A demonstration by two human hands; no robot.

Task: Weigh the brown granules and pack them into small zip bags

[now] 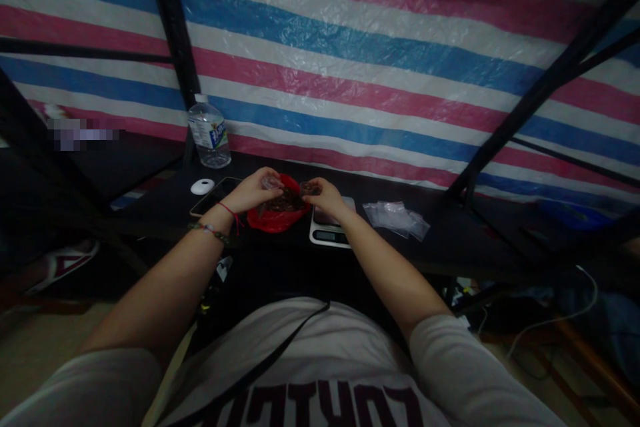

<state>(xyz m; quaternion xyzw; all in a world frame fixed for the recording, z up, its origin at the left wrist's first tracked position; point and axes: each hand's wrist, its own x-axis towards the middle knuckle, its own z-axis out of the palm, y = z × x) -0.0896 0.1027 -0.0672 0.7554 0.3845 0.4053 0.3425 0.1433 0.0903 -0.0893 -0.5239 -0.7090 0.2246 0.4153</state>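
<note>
A red plastic bag (273,220) lies open on the dark table (450,233), holding a pile of small dark brown pieces (287,201). My left hand (253,192) is closed on a small clear bag (271,181) just above the red bag's left side. My right hand (323,195) is pinched on a small clump of the dark pieces (309,188) over the red bag's right edge. Both hands sit close together in front of me. A small digital scale (330,230) stands directly under my right wrist.
A clear water bottle (209,135) stands at the back left. A white oval object (202,186) and a phone (215,195) lie left of my left hand. Several small clear bags (397,215) lie right of the scale. Black frame bars and a striped tarp rise behind.
</note>
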